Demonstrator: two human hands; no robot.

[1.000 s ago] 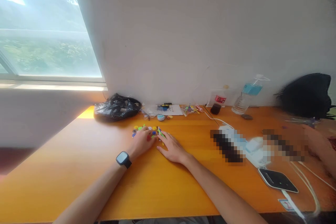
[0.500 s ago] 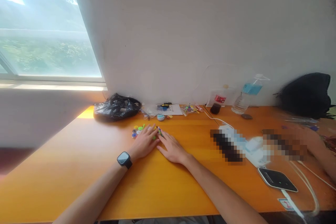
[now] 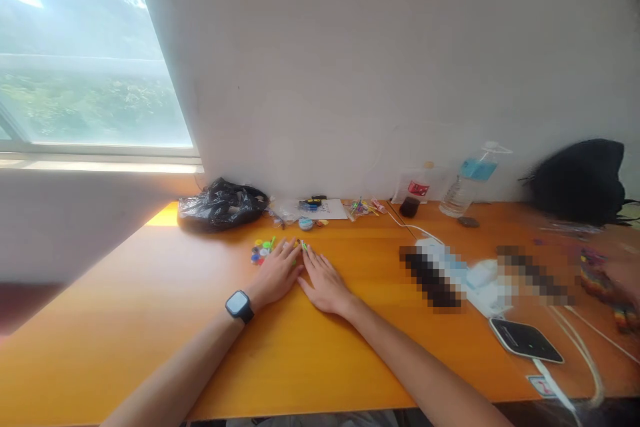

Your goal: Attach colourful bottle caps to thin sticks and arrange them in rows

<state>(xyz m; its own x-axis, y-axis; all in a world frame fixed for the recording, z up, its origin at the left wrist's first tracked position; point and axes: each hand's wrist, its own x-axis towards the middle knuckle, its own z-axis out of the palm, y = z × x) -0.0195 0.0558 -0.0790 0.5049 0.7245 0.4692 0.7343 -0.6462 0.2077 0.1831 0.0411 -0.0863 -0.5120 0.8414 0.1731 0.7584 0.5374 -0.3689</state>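
Note:
A small cluster of colourful plastic pieces (image 3: 262, 252), in green, yellow, blue, red and white, lies on the wooden table (image 3: 280, 360). My left hand (image 3: 278, 271) rests palm down over the right part of this cluster, with fingers stretched forward and hiding some pieces. Close beside it, my right hand (image 3: 325, 280) also lies flat, its fingertips at a few green and yellow bits. The two thumbs and index fingers nearly meet. A dark smartwatch (image 3: 239, 305) is on my left wrist.
Along the wall are a black plastic bag (image 3: 223, 205), a white paper sheet (image 3: 333, 209), a round tin-like container (image 3: 305, 223), a cola bottle (image 3: 414, 197) and a large water bottle (image 3: 463, 187). To the right lie a charging device (image 3: 526, 339), cables and a black bag (image 3: 580, 180).
My right hand has shifted slightly left and its fingers are closer together. My left hand has barely moved. At far right, another person's arm has drawn back, uncovering colourful items.

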